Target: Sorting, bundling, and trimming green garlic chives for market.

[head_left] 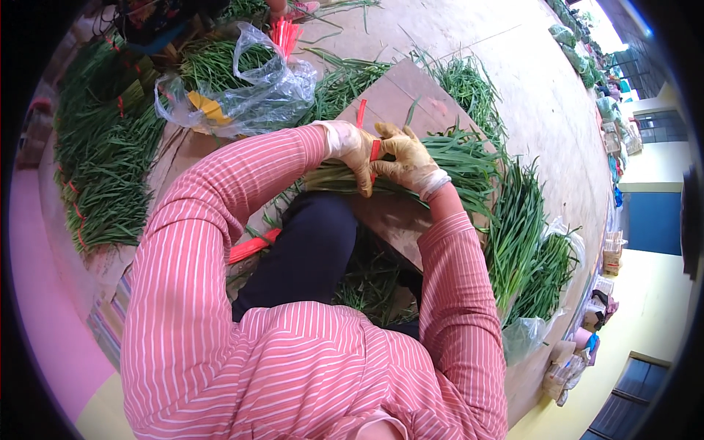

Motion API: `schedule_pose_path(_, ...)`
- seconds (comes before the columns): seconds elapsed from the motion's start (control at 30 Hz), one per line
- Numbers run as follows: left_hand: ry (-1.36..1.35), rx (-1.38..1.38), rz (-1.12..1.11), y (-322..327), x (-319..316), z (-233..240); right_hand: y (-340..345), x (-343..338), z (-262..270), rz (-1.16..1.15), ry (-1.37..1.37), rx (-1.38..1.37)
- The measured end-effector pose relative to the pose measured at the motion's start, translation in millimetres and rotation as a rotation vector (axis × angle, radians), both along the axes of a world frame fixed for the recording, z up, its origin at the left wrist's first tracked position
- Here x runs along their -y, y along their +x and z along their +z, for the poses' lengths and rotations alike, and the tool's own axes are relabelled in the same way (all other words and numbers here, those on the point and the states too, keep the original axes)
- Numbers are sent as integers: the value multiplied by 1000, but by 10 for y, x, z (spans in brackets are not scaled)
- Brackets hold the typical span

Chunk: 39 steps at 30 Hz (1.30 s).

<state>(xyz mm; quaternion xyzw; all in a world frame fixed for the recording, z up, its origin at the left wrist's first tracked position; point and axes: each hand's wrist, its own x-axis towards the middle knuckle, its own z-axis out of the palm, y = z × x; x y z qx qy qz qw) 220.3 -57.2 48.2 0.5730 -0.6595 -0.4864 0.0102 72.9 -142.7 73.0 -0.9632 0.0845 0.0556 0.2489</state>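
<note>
A bundle of garlic chives (462, 159) lies across a wooden board (410, 88), its pale stems to the left and its leaves to the right. Around the stems runs a red tie strip (374, 157), one end of it standing up. My left hand (360, 154), in a yellowish glove, is at the strip on the stem side. Gloved too, my right hand (404, 159) pinches at the strip from the right, thumb and forefinger close together. Both hands rest on the bundle; the fingertips partly hide how the strip is held.
Tied chive bundles (104, 165) are stacked at the left. A clear plastic bag (269, 93) with red strips (285, 36) lies beyond my left forearm. Loose chives (517, 231) lie right of the board. More red strips (253, 246) are beside my leg. Another person's foot (297, 10) shows at the top.
</note>
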Motion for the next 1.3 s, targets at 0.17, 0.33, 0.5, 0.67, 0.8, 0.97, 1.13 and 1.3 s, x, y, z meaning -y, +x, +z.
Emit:
schedule_pose_path(0.17,-163,15,-25,46,10,-76,-14,-55,-17,-8,213,23)
schedule_pose_path(0.33,-17,56,-45,32,56,155,-83,-36,-85,-63,259,76)
schedule_pose_path(0.5,27,182,90,117,-17,306,-75,-131,74,-122,268,24)
schedule_pose_path(0.67,-23,-33,81,259,-19,239,-107,-106,12,-125,251,-15)
schedule_pose_path(0.8,-37,170,91,153,-110,149,-99,-83,-56,-103,296,41)
schedule_pose_path(0.97,-273,198,158,39,-292,86,-102,-89,-51,-59,88,90)
schedule_pose_path(1.13,-287,102,173,52,-386,127,38,-116,104,116,-189,13)
schedule_pose_path(1.3,-316,-42,148,92,-417,194,187,113,14,120,285,-291)
